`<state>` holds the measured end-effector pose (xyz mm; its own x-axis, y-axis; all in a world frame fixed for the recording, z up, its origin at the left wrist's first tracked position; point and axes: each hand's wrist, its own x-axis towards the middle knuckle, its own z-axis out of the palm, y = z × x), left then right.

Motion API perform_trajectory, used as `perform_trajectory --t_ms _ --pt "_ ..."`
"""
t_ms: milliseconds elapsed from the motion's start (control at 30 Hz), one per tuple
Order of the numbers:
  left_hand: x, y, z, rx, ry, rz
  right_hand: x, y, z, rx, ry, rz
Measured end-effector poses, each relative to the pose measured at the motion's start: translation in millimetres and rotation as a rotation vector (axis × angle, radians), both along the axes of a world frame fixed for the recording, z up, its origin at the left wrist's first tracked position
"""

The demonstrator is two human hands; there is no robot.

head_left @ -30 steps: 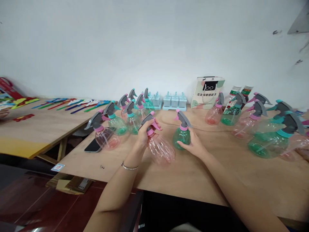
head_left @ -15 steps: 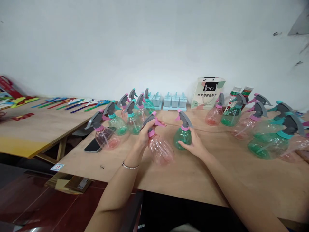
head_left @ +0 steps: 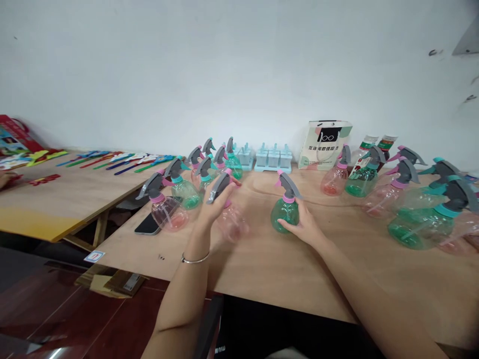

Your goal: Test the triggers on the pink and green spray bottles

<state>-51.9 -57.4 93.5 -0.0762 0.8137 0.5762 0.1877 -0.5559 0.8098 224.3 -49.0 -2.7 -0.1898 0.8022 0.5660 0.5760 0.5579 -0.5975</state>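
Observation:
My left hand grips the grey-and-pink trigger head of a clear pink spray bottle, which hangs tilted just above the wooden table. My right hand rests on the side of a green spray bottle with a grey-and-pink trigger; the bottle stands upright on the table. A silver bracelet sits on my left wrist.
Several pink and green spray bottles cluster at the left and at the right. A black phone lies near the table's left edge. Light-blue moulds and a white paper bag stand by the wall. Coloured sticks lie on the left table.
My left hand has carried the pink bottle leftward and away from me, toward the left cluster. My right hand stays on the green bottle.

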Motion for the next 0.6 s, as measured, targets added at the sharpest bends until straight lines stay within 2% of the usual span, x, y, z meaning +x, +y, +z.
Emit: perform_trajectory --t_ms 167,400,500,600 --pt "-38.2 -9.6 -1.4 0.092 0.072 0.255 -0.4 -0.1 0.2 0.004 0.004 0.001" --pt "-70.6 8.2 -30.9 0.057 -0.028 0.565 -0.3 0.0 0.1 -0.012 0.002 -0.015" --pt "-76.2 15.8 -40.8 0.080 -0.024 0.634 0.2 1.1 -1.9 0.001 0.005 -0.018" --pt "-78.3 19.4 -48.3 0.073 0.003 0.613 0.5 1.9 -3.4 0.000 0.006 -0.014"
